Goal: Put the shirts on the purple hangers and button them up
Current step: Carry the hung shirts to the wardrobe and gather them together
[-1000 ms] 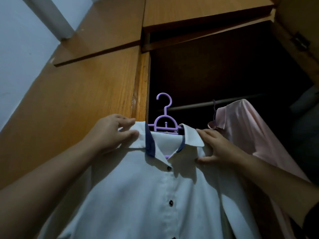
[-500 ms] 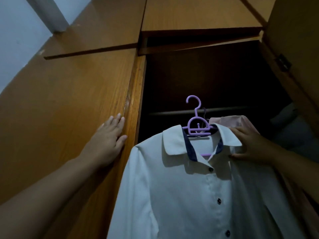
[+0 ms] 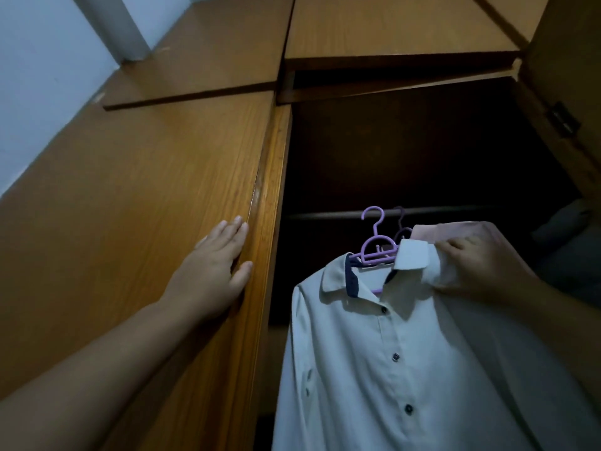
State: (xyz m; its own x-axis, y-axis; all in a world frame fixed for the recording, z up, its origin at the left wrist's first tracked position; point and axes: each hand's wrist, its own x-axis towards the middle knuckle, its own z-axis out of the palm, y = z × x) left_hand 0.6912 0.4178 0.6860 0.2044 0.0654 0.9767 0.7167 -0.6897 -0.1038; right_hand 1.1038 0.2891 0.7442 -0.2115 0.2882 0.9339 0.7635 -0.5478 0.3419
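White shirt [image 3: 406, 353] already on purple hanger [image 3: 377, 247], buttons I see closed, hook not yet on rail [image 3: 455, 210]. My right grip [image 3: 481, 265] clamped on its shoulder; left grip [image 3: 214, 265] flat, fingers apart, on wardrobe door [image 3: 130, 206]. Pink shirt [image 3: 455, 231] behind right grip, seems hung.

Shirts: two, one white shirt [image 3: 406, 369] and one pink shirt [image 3: 455, 231] behind it. Purple hangers: two, one light purple hanger [image 3: 374, 245] in the white shirt and one darker hanger [image 3: 401, 227] partly hidden. Dark buttons showing on the white placket: three. Hands: two, left hand [image 3: 211, 271] and right hand [image 3: 481, 268]. Closet rail [image 3: 325, 215]: one. Wooden door [image 3: 130, 222]: one.
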